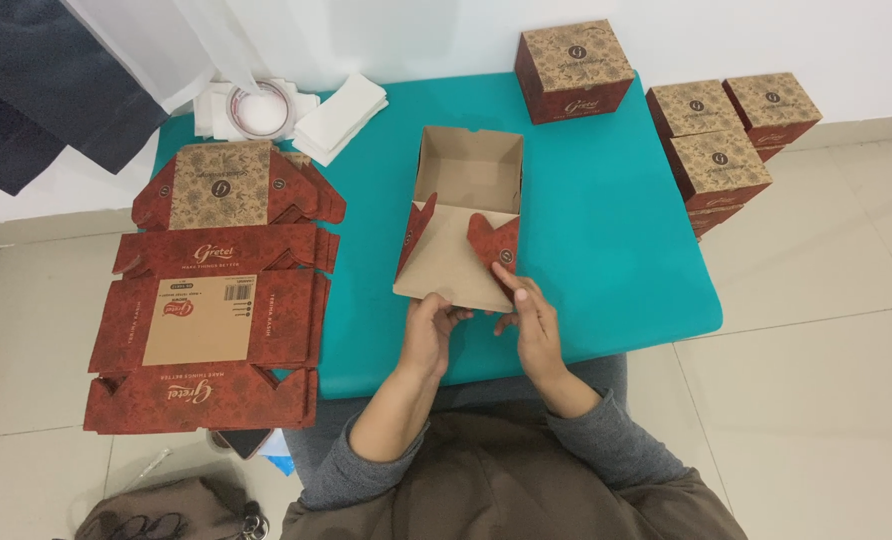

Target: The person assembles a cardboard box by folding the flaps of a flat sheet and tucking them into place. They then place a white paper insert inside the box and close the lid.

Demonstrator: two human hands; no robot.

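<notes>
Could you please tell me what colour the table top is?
Teal, seen in the head view: table top.

Grey pushed-up sleeves (606, 435), brown garment (496, 480)
</notes>
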